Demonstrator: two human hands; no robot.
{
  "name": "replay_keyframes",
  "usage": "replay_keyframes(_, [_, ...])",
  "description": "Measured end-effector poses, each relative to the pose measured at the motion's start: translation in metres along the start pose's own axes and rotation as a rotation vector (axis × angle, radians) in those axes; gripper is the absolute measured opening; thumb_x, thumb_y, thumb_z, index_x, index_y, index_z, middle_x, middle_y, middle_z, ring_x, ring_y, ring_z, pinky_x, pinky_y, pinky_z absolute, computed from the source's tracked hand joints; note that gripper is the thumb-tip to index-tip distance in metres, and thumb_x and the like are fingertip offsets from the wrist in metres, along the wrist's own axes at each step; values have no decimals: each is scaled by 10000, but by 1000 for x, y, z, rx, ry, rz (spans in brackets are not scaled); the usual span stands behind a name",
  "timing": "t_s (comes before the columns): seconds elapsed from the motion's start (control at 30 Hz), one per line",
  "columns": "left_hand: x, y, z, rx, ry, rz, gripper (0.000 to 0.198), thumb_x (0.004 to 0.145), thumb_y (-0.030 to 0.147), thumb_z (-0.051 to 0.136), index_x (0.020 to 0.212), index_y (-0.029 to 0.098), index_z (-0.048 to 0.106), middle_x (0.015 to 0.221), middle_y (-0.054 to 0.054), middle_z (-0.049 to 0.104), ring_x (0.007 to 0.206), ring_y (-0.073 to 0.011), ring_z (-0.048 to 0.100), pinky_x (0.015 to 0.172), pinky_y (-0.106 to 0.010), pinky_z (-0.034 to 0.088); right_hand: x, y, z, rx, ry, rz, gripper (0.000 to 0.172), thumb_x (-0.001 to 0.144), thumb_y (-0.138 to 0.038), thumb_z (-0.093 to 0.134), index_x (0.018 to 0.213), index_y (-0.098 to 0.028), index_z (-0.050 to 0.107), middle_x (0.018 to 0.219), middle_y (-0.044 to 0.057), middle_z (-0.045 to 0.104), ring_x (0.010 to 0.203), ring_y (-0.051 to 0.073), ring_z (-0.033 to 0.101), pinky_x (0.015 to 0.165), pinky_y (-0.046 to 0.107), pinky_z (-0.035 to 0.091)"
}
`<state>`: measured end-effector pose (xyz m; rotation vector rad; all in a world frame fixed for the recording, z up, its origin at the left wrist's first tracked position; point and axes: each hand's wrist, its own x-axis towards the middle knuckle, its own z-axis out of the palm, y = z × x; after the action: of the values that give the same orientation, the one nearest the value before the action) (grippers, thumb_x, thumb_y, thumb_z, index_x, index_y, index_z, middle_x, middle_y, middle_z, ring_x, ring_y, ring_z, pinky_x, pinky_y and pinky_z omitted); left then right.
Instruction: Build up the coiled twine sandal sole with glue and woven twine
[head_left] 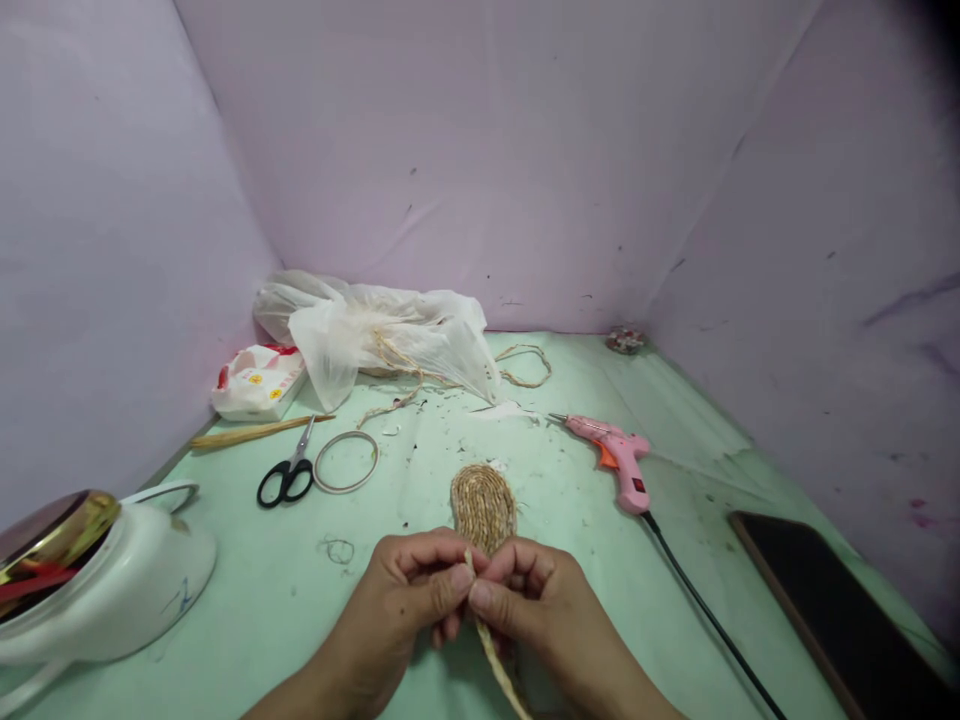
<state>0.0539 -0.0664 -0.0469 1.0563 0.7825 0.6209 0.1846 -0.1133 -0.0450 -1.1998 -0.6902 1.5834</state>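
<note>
An oval coil of twisted straw cord point(484, 503) lies flat on the table, its near end covered by my fingers. From between my hands a loose length of the straw cord point(495, 662) runs down toward the bottom edge of the view. My left hand point(420, 590) pinches this cord between thumb and forefinger. Right beside it, my right hand point(525, 595) is also closed, thumb and forefinger on the same cord. The fingertips of both hands almost meet.
On the right lie a pink glue gun point(611, 450) with its black cable and a dark phone point(840, 610). To the left are scissors point(289, 475), a metal ring point(346, 462) and a white pot point(150, 580). A plastic bag point(390, 325) and a tissue pack point(262, 385) sit at the back.
</note>
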Motion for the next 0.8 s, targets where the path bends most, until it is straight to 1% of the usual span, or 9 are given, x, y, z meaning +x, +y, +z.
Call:
replay_keyframes(0.13, [3,4,-3,-92,38,-68,224,699,340,657,647,134,582,509,33,476,408,-39,347,403,-171,218,1,-7,-7,-154,55,-54,331,549,-423,716,533,-152,526,451,-22,523,415,80,444,435,215,353])
replay_keyframes(0.23, [8,10,-13,-178,92,-113,231,724,331,629,637,149,516,499,31,477,397,-39,334,406,-176,182,8,-16,-21,-233,224,-178,282,621,-414,666,585,-153,564,468,-25,511,462,100,460,483,235,383])
replay_keyframes(0.33, [13,18,-26,-205,107,-126,208,729,308,622,650,151,510,454,53,405,399,-46,331,422,-185,168,18,-23,-40,-244,401,-269,227,637,-377,656,697,-166,600,579,-7,561,538,125,497,543,258,429])
replay_keyframes(0.4, [16,24,-33,-155,97,-153,201,741,327,606,687,144,541,463,57,391,388,-41,309,422,-194,145,25,-25,-51,-248,449,-249,251,623,-351,665,787,-171,606,684,19,598,600,147,534,590,285,458])
replay_keyframes(0.47, [18,31,-38,-51,102,-194,227,751,364,588,762,137,584,494,54,408,394,-40,304,427,-198,138,31,-24,-57,-241,444,-221,282,620,-342,663,833,-170,597,751,39,606,652,166,553,619,306,477])
replay_keyframes(0.57, [23,47,-38,163,119,-232,311,728,408,588,861,130,629,546,46,442,460,-56,345,473,-193,207,33,-23,-58,-259,432,-228,259,643,-343,633,827,-164,598,767,49,599,667,171,548,612,309,490])
replay_keyframes(0.63, [27,60,-33,339,45,-253,336,706,411,590,865,123,656,551,43,443,504,-73,349,514,-204,248,31,-23,-57,-331,450,-267,238,676,-347,601,829,-166,611,736,41,596,630,161,538,589,299,483])
replay_keyframes(0.73, [37,75,-17,594,-154,-263,308,720,362,554,872,124,678,587,37,455,543,-88,335,536,-224,269,25,-25,-54,-473,419,-367,195,746,-335,551,833,-182,633,736,34,615,616,153,550,574,281,471])
replay_keyframes(0.8, [45,79,-5,679,-202,-218,374,707,289,550,1034,129,633,606,47,456,552,-92,344,543,-230,280,22,-26,-52,-546,327,-462,166,793,-290,520,857,-194,640,808,43,638,688,159,582,584,263,473])
